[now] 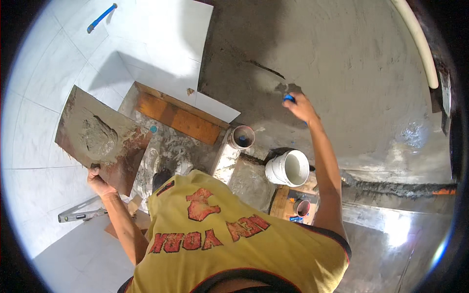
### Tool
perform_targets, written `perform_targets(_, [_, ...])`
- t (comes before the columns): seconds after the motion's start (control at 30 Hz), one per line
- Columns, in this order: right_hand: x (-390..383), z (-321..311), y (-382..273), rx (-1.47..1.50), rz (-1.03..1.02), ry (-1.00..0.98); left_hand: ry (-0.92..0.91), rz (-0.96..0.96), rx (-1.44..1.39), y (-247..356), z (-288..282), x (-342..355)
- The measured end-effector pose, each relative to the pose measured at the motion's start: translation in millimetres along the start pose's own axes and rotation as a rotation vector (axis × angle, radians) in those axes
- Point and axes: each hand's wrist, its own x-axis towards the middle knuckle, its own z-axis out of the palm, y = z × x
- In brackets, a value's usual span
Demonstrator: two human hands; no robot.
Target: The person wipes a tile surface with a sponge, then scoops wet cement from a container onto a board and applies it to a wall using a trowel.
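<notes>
My left hand (97, 181) grips the lower corner of a rusty square board (124, 161), held tilted over the white floor tiles. A heap of grey mortar (97, 136) lies on the board. My right hand (302, 108) is stretched out over the grey mortar bed (351, 73) and is shut on a blue-handled trowel (289, 98). The trowel's blade touches the wet mortar next to a dark scraped streak (266, 69). My yellow printed shirt fills the lower middle of the view.
A white bucket (288, 168) stands under my right arm, with a small round cup (242, 136) left of it and a pink-rimmed cup (303, 208) below. A wooden plank (178, 117) borders loose white tiles (161, 49). A spirit level (80, 213) and a blue-handled tool (101, 17) lie on the tiles. A white pipe (420, 44) curves at top right.
</notes>
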Motion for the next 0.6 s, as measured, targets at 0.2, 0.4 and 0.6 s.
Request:
perform_targets(0.2, [10.7, -5.7, -53.7, 0.013, -0.012, -0.121, -0.045, -0.032, -0.059, -7.6, -2.8, -1.6])
perform_targets(0.4, [22.4, -50.6, -64.0, 0.267, 0.1, -0.265, -0.089, -0.065, -0.062, -19.6, 12.7, 0.3])
perform_targets(0.6, [-3.4, -81.8, -34.0, 0.128, 0.034, -0.196, -0.096, -0.068, -0.034, -25.4, 6.2, -21.7])
